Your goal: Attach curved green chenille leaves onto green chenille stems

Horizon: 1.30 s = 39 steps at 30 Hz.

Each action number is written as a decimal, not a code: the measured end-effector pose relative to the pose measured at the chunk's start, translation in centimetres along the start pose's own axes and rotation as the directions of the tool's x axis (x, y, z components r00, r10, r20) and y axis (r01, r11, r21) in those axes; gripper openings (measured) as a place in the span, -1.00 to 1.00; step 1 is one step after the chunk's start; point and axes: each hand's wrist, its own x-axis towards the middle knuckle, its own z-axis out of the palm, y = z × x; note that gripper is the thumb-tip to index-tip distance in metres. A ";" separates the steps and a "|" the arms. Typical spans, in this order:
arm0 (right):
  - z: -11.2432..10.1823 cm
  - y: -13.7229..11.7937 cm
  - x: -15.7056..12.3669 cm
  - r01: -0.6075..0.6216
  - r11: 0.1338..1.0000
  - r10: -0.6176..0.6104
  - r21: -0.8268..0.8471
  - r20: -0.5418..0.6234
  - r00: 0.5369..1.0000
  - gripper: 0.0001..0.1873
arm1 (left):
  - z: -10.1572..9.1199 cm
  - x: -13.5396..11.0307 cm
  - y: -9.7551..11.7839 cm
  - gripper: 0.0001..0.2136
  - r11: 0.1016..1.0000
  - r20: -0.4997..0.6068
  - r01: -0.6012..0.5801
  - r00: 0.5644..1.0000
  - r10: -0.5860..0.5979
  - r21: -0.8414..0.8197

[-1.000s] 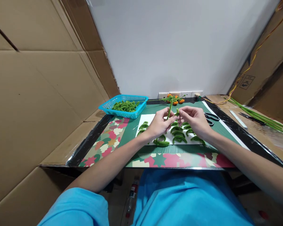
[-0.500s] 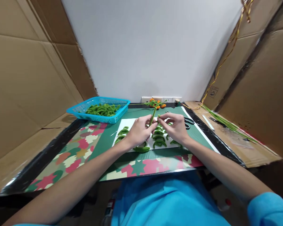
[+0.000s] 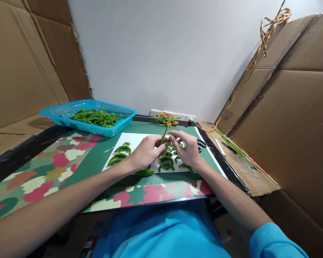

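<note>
My left hand (image 3: 148, 153) is closed on a green pipe cleaner (image 3: 164, 134), whose fuzzy length sticks up past the fingers. Close beside it, my right hand (image 3: 187, 148) has its thumb and fingertips pinched at the lower part of the same piece; the exact contact is partly hidden. Under both hands lies a white sheet (image 3: 129, 138). Rows of curved green pipe-cleaner pieces (image 3: 166, 165) rest on it, some covered by my hands. One bundle of green pieces (image 3: 145, 172) lies at the sheet's front edge.
A blue basket (image 3: 113, 132) of green pieces stands at the back left. Orange flowers with green stems (image 3: 167, 119) lie by the wall socket. Black-handled scissors (image 3: 201, 143) sit right of my hands. Green stems (image 3: 237, 147) lie on cardboard (image 3: 266, 184) at the right.
The camera view has swung right, so everything appears further left. My right fingers have shifted slightly around the pipe cleaner; my left hand keeps its grip.
</note>
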 end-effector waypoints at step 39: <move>-1.0 -0.3 -0.2 0.042 0.999 -0.042 0.003 0.039 0.998 -0.88 | -0.2 -0.6 -0.5 -0.65 0.896 0.218 0.170 0.972 -0.084 -0.411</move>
